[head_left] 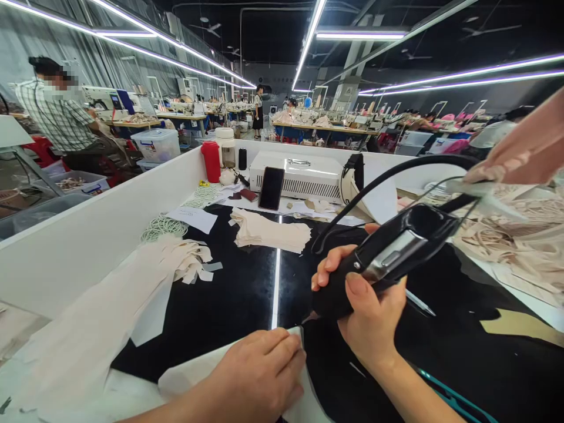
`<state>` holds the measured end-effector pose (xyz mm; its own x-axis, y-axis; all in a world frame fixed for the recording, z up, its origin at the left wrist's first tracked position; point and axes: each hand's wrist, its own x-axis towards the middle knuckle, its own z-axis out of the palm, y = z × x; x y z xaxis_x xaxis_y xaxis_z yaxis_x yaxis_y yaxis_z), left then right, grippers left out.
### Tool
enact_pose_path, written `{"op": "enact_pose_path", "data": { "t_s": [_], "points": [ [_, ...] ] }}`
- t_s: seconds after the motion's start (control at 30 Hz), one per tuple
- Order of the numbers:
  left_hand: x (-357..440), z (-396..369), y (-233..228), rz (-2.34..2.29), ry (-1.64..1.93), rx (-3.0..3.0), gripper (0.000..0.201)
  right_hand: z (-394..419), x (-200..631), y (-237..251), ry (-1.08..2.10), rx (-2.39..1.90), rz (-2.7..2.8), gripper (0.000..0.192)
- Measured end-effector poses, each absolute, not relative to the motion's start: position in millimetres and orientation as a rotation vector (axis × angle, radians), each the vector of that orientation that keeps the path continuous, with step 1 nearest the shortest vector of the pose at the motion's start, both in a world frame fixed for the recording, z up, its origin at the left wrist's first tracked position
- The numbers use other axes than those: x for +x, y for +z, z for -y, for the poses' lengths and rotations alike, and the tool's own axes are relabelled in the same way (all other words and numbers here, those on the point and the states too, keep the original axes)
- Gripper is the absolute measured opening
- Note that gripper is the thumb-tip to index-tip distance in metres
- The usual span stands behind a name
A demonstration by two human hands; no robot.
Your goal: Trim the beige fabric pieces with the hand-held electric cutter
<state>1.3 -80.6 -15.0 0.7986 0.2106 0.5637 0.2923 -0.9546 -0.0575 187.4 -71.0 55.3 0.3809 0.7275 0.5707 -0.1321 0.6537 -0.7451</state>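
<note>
My right hand (370,317) is wrapped around a black corded hand tool (396,247) with a silver plate on its side, tilted up to the right. A thick black cable arches over it. My left hand (259,376) is closed on the edge of a white sheet (198,367) at the front of the black tabletop; whether it is cloth or paper I cannot tell. The lower end of the tool is near my left fingertips and partly hidden by my right hand. Beige fabric strips (271,230) lie stacked beyond both hands.
Pale fabric pieces (97,311) spread over the left side. A phone (271,188) leans on a white vented box (291,173) at the back, near a red cup (210,161). Beige fabric (520,241) heaps up at right. A pen (420,302) lies beside my right hand.
</note>
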Motion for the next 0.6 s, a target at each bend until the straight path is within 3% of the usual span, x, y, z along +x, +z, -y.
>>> {"op": "enact_pose_path", "data": {
  "t_s": [0.6],
  "points": [
    [0.7, 80.2, -11.9, 0.416, -0.836, -2.875, 0.022, 75.9, 186.0, 59.2, 0.618, -0.697, 1.016, 0.043]
  ]
}}
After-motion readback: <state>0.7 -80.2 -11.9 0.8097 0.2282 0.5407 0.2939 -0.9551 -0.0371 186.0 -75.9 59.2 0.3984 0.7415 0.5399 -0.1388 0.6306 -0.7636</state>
